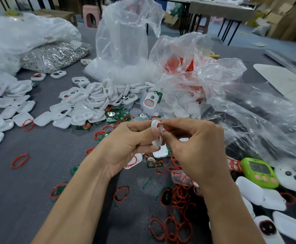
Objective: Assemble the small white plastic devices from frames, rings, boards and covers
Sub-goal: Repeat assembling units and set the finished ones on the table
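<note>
I have both hands up over the middle of the bench [47, 155], close together. My left hand [127, 143] grips a white frame [156, 136] between thumb and curled fingers, holding it edge-on and roughly upright. My right hand [194, 147] is curled in against it from the other side, and its thumb and forefinger pinch a red ring [161, 126] at the frame's upper end. The frame is blurred and partly covered by my fingers, so I cannot tell whether the ring sits in its groove or only lies against the rim.

Below the hands, more white parts, a green board [151, 162] with a round metal disc, and red rings lie on the bench. A thick scatter of loose rings [180, 196] spreads toward my right forearm. Beyond the hands sits a pile of frames [91, 101], with more green boards [119, 115] at its near edge. White covers [6, 110] lie in a heap at the left. Crumpled clear plastic bags [124, 41] stand behind the pile and spill to the right. A bag of shiny metal parts [54, 55] lies at the far left, and a green timer [259, 171] rests at the right, near my right wrist.
</note>
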